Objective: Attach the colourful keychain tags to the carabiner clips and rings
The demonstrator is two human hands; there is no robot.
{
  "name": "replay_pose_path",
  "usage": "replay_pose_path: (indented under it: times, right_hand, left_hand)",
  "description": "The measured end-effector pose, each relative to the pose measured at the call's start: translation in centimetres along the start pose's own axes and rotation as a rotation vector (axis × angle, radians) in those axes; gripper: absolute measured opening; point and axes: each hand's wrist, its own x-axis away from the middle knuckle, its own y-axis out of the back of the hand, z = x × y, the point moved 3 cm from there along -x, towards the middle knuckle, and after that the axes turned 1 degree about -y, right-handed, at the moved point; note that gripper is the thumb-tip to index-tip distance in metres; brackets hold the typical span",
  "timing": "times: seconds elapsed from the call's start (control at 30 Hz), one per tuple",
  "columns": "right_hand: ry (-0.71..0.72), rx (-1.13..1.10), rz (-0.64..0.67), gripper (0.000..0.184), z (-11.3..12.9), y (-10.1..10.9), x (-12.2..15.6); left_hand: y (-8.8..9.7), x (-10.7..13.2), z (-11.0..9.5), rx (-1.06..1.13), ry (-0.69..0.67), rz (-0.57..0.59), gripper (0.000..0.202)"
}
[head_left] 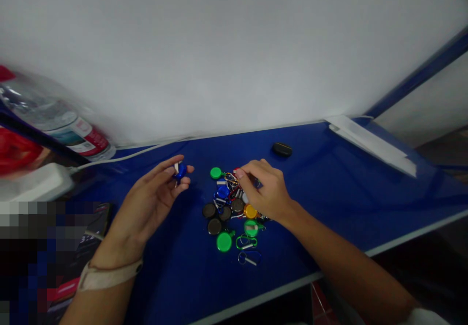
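Note:
My left hand (pixel 153 200) is raised over the blue tabletop, its fingers closed round a blue badge reel (pixel 181 171) with a pale clip. To its right lies a pile of round badge reels and carabiner clips. Among them are green reels (pixel 224 241), black reels (pixel 214 226), a blue reel (pixel 223 192) and a yellow reel (pixel 250 211). At the pile's upper right, my right hand (pixel 268 188) has thumb and forefinger pinched; what sits between them is too small to make out. A blue carabiner with a ring (pixel 249 258) lies nearest the front edge.
Behind the pile is a small black case (pixel 282 149). White papers (pixel 373 144) lie at the back right by the wall. On the left are a water bottle (pixel 73 125), a white power strip (pixel 40 183) with its cable, and a phone (pixel 87 237).

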Motion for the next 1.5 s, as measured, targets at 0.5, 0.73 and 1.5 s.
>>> replay_pose_path:
  times: [0.5,0.73,1.5]
  right_hand:
    - [-0.075,0.192,-0.079,0.028,-2.7,0.7,-0.7]
    - [-0.144,0.266,-0.057,0.031,-4.5,1.0,-1.1]
    - [-0.227,0.258,0.015,0.033,-5.4,1.0,-1.1]
  left_hand:
    - [-0.4,0.0,1.1,-0.027,0.016,0.102,0.017]
    - [-1.1,0.5,1.0,-0.143,-0.024,0.193,0.024]
    - [-1.3,0.4,2.0,-0.587,-0.038,0.348,0.054]
